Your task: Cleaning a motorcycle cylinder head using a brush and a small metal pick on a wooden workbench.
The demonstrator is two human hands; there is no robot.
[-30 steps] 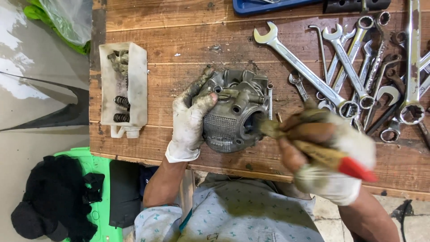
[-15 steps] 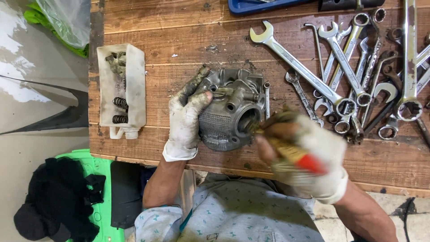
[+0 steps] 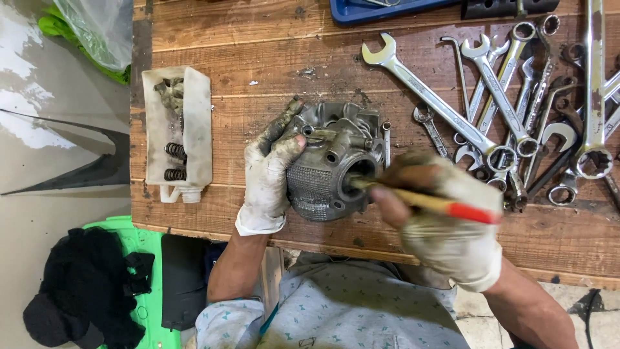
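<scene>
Worn plank workbench [image 3: 271, 48], wood stained. On it: grey engine cylinder head [image 3: 332, 161] near front edge, cut-open white plastic jug [image 3: 177, 129] with springs at left, spread of combination wrenches [image 3: 510, 110] at right, blue tray [image 3: 381, 10] at back edge.

One grey metal engine part [image 3: 332, 161] sits mid-frame on the tabletop [image 3: 271, 45]. One brush [image 3: 426, 201] with a red-tipped handle. One cut white plastic container [image 3: 177, 129] at left holds two dark springs [image 3: 174, 161]. Roughly a dozen wrenches [image 3: 510, 110] crowd the upper right; overlaps prevent an exact count. Two gloved hands.
</scene>
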